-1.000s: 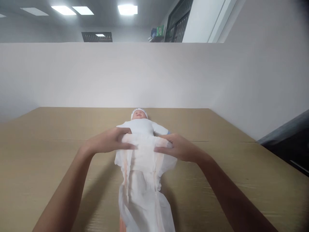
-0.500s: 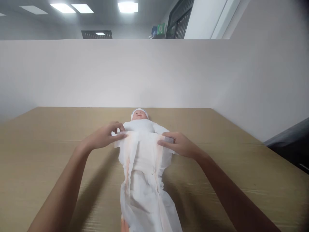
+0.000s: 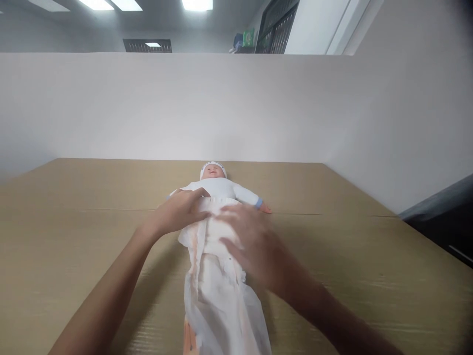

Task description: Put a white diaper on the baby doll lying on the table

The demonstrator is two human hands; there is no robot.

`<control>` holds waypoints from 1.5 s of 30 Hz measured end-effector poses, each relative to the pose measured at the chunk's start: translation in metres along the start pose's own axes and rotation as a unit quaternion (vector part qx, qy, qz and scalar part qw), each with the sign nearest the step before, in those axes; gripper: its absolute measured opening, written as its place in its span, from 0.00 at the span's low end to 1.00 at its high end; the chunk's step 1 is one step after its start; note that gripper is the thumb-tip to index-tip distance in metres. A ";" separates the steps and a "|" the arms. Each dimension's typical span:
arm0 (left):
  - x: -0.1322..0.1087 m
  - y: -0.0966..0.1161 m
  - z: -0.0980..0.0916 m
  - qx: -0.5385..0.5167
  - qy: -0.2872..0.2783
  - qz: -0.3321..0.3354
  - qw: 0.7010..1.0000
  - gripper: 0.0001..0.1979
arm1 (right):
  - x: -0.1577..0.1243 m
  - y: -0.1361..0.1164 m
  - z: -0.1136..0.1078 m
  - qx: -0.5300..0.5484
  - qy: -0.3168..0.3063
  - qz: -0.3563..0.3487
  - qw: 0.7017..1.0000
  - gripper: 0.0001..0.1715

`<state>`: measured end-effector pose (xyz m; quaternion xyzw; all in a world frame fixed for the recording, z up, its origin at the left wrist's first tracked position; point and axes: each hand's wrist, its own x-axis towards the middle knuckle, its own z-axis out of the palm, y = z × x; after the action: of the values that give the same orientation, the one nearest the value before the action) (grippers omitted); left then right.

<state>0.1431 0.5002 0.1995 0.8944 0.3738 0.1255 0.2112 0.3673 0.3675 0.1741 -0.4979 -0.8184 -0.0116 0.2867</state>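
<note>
The left hand (image 3: 180, 211), grip unclear, is touching a white papery diaper (image 3: 216, 278). Nearer the brown table's (image 3: 318, 192) right edge, the spread right hand (image 3: 252, 240) is blurring.

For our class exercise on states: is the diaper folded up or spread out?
Spread out: the diaper runs lengthwise from the white shirt towards the camera.

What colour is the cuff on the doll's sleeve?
The cuff is blue, seen best in the head view.

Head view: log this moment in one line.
left hand: at diaper top | right hand: blurred, over diaper | doll: face-up on table
</note>
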 end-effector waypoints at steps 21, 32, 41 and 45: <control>-0.124 0.042 0.076 0.240 0.278 0.148 0.918 0.29 | -0.057 -0.005 -0.006 0.137 -0.220 -0.028 0.965 0.27; -0.130 0.039 0.090 0.136 0.104 0.137 0.976 0.33 | -0.056 -0.007 0.011 0.043 -0.157 0.012 0.987 0.25; -0.136 0.006 0.057 0.057 -0.047 0.086 0.994 0.50 | -0.054 0.002 0.014 0.067 -0.186 0.080 0.977 0.56; -0.137 -0.001 0.046 0.041 -0.078 0.088 0.992 0.55 | -0.057 -0.004 0.017 0.021 -0.153 0.079 0.985 0.40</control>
<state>0.0659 0.3888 0.1497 0.9386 0.2810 0.0580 0.1915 0.3755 0.3248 0.1339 -0.5504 -0.8109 0.1051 0.1684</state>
